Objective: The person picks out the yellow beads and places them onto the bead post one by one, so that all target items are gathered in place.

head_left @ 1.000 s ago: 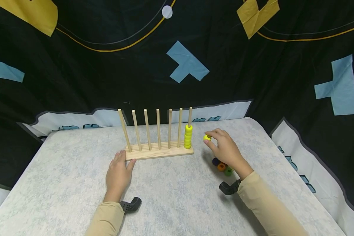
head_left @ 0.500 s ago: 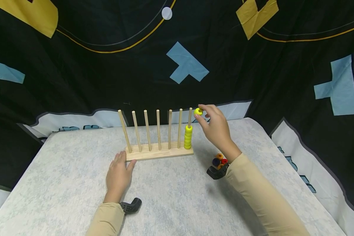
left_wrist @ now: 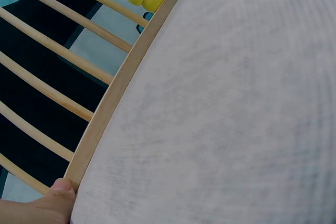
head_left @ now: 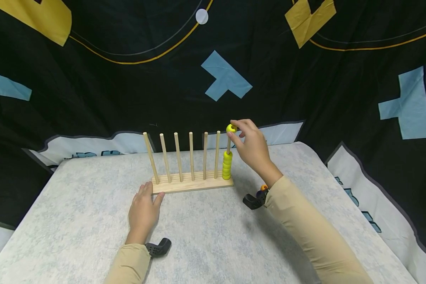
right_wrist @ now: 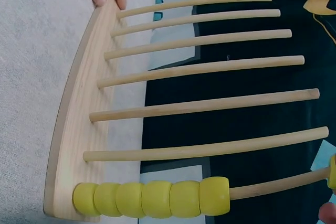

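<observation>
A wooden peg rack [head_left: 193,185] with a row of upright pegs stands on the table. Its rightmost peg carries a stack of several yellow beads [head_left: 227,165], and the bare upper part of that peg shows above them. My right hand [head_left: 253,148] pinches another yellow bead [head_left: 230,128] between thumb and fingers at the top of this peg. In the right wrist view the held bead [right_wrist: 333,171] is cut off at the edge, right at the peg's tip. My left hand [head_left: 143,213] holds the left end of the base, thumb [left_wrist: 62,184] in front.
Just beyond the right wrist camera [head_left: 253,201] lie loose beads, an orange bead [head_left: 264,187] among them, mostly hidden by the sleeve. The other pegs [head_left: 191,156] are bare. A black patterned cloth [head_left: 127,94] hangs behind the table [head_left: 206,236].
My right hand has lifted the yellow bead up and leftward from beside the rack to the top of the rightmost peg. The left hand has stayed on the base.
</observation>
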Tool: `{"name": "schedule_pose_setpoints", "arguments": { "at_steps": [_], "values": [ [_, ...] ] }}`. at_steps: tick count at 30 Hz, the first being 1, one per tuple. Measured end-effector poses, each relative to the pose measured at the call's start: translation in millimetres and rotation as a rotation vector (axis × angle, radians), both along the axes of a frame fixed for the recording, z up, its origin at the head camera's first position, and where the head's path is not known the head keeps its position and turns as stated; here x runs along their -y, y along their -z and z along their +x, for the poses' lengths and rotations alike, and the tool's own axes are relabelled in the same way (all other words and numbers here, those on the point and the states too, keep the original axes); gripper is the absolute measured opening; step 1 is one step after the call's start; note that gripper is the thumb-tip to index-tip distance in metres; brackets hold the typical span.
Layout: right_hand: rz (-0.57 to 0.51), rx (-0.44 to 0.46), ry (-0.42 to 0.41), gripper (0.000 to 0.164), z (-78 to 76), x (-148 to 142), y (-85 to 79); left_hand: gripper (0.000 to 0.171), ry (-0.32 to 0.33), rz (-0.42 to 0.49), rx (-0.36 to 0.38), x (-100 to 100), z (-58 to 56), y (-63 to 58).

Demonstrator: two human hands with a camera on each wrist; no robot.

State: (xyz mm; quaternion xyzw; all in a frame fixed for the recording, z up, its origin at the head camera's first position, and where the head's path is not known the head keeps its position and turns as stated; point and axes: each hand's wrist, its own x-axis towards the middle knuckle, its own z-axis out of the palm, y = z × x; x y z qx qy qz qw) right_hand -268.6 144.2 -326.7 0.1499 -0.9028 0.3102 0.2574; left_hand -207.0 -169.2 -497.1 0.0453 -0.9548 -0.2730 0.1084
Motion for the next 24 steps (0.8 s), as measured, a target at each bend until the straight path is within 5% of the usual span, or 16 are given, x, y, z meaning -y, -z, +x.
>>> {"name": "schedule_pose_setpoints", "arguments": {
  "at_steps": [16,24],
  "values": [
    [-0.009,0.181,0.0,0.045,-3.0,-2.6,5.2,0.068,-0.003,-0.004,0.005,-1.7,-0.8,-1.3],
    [-0.021,0.173,-0.02,0.041,-4.2,-5.2,8.3,0.068,-0.008,0.0,-0.001,-1.5,-0.8,-0.8]
  ]
}}
